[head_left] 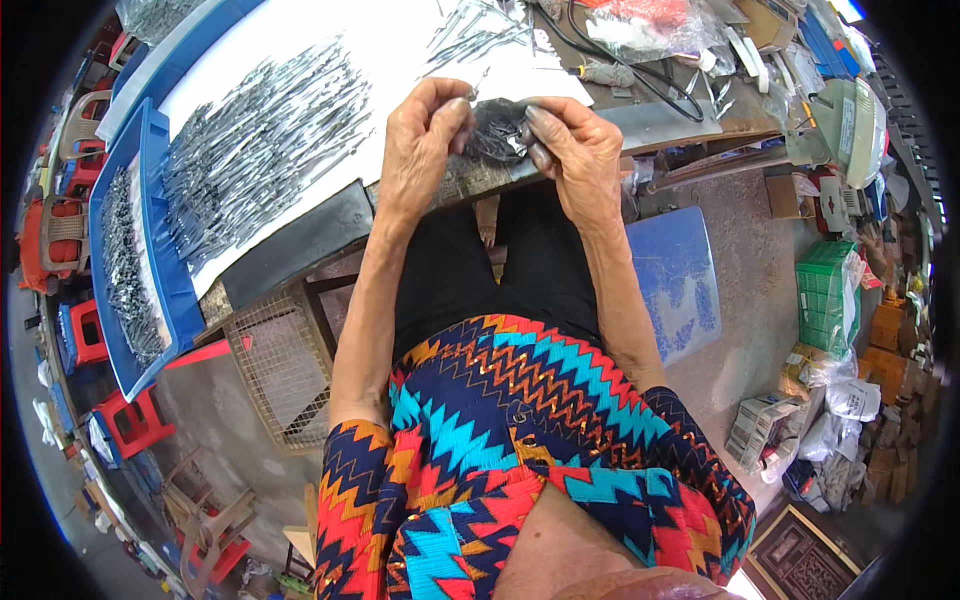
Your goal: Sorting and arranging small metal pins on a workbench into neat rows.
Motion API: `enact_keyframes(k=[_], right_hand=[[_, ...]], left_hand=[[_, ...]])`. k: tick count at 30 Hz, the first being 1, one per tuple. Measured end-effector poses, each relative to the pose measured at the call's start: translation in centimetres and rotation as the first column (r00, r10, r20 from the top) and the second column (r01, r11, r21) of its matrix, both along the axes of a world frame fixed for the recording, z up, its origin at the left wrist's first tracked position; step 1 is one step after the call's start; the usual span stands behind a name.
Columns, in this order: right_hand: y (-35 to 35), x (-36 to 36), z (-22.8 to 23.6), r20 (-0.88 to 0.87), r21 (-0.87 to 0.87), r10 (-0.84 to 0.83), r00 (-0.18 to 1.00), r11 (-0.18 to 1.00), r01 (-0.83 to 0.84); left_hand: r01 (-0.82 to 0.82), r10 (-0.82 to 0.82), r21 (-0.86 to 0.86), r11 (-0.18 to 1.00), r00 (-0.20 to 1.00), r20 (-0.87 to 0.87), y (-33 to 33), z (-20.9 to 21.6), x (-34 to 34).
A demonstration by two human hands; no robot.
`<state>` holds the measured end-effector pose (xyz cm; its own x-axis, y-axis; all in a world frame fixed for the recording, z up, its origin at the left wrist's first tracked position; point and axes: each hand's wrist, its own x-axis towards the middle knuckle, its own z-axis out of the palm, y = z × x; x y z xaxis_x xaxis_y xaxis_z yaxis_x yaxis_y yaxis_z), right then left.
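Note:
At the near edge of the worktable [345, 222], my left hand [425, 150] pinches a thin metal piece [482, 84] that sticks up past the fingertips. My right hand [578, 150] has its thumb and fingers pressed together, and what they hold is too small to make out. Between both hands lies a dark, shiny round mass [497, 132], perhaps a bag or a heap of small parts. To the left, many thin dark metal rods [270, 140] are spread over a white sheet [225, 252].
A blue tray [178, 285] with small dark parts [130, 270] sits at the table's left end. Beyond my right hand are a black cable [640, 72] and a green lamp-like fixture [850, 130]. A blue stool [675, 280] and a green crate [825, 295] stand right.

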<state>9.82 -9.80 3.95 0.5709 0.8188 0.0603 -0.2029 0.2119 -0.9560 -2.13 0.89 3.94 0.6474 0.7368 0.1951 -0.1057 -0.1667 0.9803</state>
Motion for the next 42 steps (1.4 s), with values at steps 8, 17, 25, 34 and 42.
enact_keyframes(k=[8,17,25,34,42], right_hand=[[0.4,0.0,-0.9,-0.170,0.185,0.062,0.983,0.982,-0.030],[-0.2,-0.3,-0.9,-0.210,0.214,0.167,0.963,0.969,-0.122],[-0.5,-0.4,-0.9,-0.178,0.173,0.165,0.970,0.976,-0.134],[-1.2,-0.7,-0.9,0.140,-0.007,0.043,0.989,0.999,-0.042],[-1.8,-0.9,-1.6,0.009,0.045,0.059,0.998,0.997,-0.060]], left_hand=[[0.175,-0.117,-0.426,0.888,0.980,0.159,-4.3,-1.3,-1.7],[0.200,-0.137,-0.431,0.880,0.976,0.171,-5.2,-1.4,-2.2],[0.160,-0.113,-0.401,0.902,0.984,0.138,-5.6,-1.5,-2.2],[0.091,-0.091,-0.272,0.958,0.996,0.015,-6.1,-1.4,-2.4],[0.170,-0.139,-0.416,0.893,0.985,0.104,-6.4,-1.8,-2.4]])
